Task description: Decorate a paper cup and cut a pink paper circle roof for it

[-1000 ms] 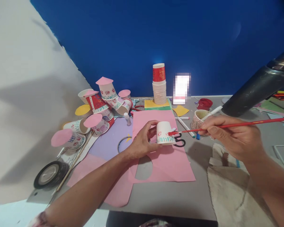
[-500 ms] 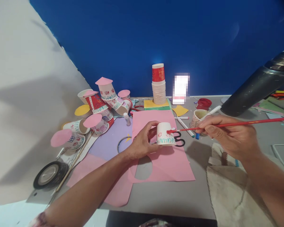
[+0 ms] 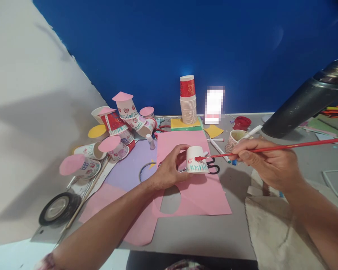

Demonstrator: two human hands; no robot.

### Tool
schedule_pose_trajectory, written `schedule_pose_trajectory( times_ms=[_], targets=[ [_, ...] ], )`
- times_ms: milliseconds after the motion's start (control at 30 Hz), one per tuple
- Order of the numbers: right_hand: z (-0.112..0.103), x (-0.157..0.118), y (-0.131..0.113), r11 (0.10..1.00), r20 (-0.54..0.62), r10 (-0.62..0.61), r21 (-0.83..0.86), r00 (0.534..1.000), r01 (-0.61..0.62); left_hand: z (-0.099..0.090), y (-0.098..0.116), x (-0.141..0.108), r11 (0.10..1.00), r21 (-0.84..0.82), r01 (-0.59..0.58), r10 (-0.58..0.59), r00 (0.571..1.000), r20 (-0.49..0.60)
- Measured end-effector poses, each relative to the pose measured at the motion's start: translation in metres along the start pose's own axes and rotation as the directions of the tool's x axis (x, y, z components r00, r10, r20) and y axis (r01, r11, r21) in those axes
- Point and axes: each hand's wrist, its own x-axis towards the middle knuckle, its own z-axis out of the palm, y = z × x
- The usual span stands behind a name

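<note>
My left hand (image 3: 169, 168) grips a white paper cup (image 3: 196, 153), held upside down above the pink paper (image 3: 202, 198). Green zigzag strokes run round the cup's lower part, with red marks above them. In my right hand (image 3: 266, 161) is a thin red paintbrush (image 3: 287, 146), its tip loaded with red paint and touching the cup's side. Black-handled scissors (image 3: 215, 168) lie on the pink paper, partly hidden behind the cup. Beyond my right hand stands a patterned cup (image 3: 233, 141) with a white-handled tool leaning in it.
Decorated paper cups with pink cone tops (image 3: 122, 96) cluster at the left. Stacked paper cups (image 3: 188, 108) stand at the back beside a glowing, blurred screen (image 3: 214, 105). A dark flask (image 3: 301, 101), red paint pot (image 3: 241, 122), cloth (image 3: 278, 225) and tape roll (image 3: 56, 208) lie around.
The brush tip has moved a little left across the cup's side, and my right hand has shifted left with it. The cup stays in my left hand, nearly unmoved.
</note>
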Motion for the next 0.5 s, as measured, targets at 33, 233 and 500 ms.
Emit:
schedule_pose_trajectory(
  times_ms=[33,233,500],
  targets=[
    [0.0003,0.0002,-0.0001,1.0,0.0,0.001,0.004,1.0,-0.001,0.0001,0.0003,0.0001,1.0,-0.002,0.003,-0.003,1.0,0.0],
    [-0.0017,-0.0007,0.0028,1.0,-0.01,0.012,-0.012,1.0,-0.013,-0.001,-0.0011,-0.0006,1.0,0.008,-0.018,0.018,1.0,0.003],
    [-0.0074,-0.0008,0.004,0.999,-0.044,0.027,0.026,0.999,-0.026,-0.0003,0.0022,-0.0012,0.999,-0.034,0.008,-0.008,1.0,0.004]
  ],
)
